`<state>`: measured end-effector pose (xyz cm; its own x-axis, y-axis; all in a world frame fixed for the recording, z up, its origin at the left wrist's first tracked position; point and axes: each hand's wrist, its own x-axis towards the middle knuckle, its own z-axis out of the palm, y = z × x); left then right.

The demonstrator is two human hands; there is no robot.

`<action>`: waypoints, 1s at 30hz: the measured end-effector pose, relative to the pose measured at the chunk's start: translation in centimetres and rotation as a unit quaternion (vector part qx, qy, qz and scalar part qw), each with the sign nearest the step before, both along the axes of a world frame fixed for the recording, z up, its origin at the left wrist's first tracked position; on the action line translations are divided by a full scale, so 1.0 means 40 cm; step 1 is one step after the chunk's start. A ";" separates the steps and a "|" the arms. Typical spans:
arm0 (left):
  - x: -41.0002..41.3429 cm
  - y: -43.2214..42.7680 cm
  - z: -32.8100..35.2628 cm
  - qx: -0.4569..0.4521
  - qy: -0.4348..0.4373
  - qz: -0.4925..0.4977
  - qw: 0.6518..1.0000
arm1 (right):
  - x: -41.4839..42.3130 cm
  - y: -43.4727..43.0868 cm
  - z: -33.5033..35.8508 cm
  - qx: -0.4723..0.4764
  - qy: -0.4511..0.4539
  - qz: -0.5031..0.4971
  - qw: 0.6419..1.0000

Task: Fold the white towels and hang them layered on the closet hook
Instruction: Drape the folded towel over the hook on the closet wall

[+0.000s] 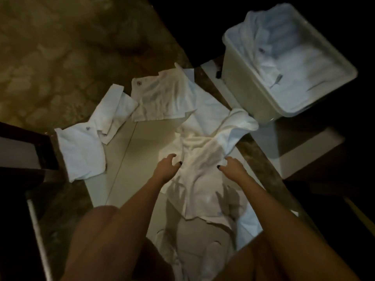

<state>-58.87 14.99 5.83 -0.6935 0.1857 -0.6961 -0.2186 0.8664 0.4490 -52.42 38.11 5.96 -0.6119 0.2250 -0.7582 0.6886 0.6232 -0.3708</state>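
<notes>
Now the crumpled white cloth towel point(199, 159) lies central on the pale floor point(129, 151); right grip point(231, 165) pinches its fold, left grip point(169, 164) curls at its edge, holding or not I cannot tell.

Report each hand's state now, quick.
Left hand: fingers curled at the white towel, grip cannot be told.
Right hand: fingers grip a fold of the white towel.

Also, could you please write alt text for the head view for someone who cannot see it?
In dim light, a person's left hand and right hand reach to a rumpled white towel on a pale surface; more towels lie left, a towel-filled bin upper right.
</notes>
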 end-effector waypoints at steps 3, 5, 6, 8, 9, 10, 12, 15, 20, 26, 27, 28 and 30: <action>0.000 -0.016 -0.175 -0.011 -0.020 -0.018 1.000 | -0.001 -0.011 -0.173 -0.018 -0.014 -0.025 0.999; -0.003 -0.021 -0.270 -0.024 -0.037 -0.025 0.999 | -0.001 -0.009 -0.264 -0.015 -0.016 -0.039 0.999; -0.003 -0.022 -0.314 -0.029 -0.044 -0.024 0.998 | 0.002 -0.006 -0.307 -0.006 -0.016 -0.048 0.999; -0.003 -0.020 -0.394 -0.030 -0.055 -0.014 0.998 | 0.011 -0.001 -0.379 0.024 -0.017 -0.063 0.998; 0.000 -0.019 -0.425 -0.035 -0.058 -0.004 0.998 | 0.017 -0.002 -0.408 0.038 -0.022 -0.074 0.996; 0.007 -0.018 -0.449 -0.047 -0.054 0.009 0.997 | 0.021 -0.004 -0.437 0.050 -0.032 -0.083 0.995; 0.018 -0.027 -0.480 -0.064 -0.025 0.041 0.997 | 0.013 -0.024 -0.465 0.037 -0.042 -0.127 0.990; 0.027 -0.051 -0.500 -0.040 0.029 0.104 0.993 | -0.011 -0.054 -0.473 -0.025 -0.045 -0.170 0.984; 0.029 -0.059 -0.423 0.075 0.070 0.211 0.972 | 0.029 -0.069 -0.422 -0.002 -0.107 -0.096 0.990; 0.024 -0.077 -0.218 0.134 0.065 0.257 0.955 | 0.059 -0.085 -0.248 -0.047 0.064 -0.146 0.986; 0.021 -0.075 -0.166 0.149 0.063 0.267 0.950 | 0.068 -0.080 -0.205 -0.046 0.073 -0.164 0.983; 0.014 -0.071 -0.115 0.164 0.057 0.280 0.944 | 0.069 -0.074 -0.160 -0.047 0.086 -0.194 0.976; 0.002 -0.060 0.005 0.196 0.042 0.299 0.933 | 0.071 -0.062 -0.053 -0.068 0.093 -0.275 0.954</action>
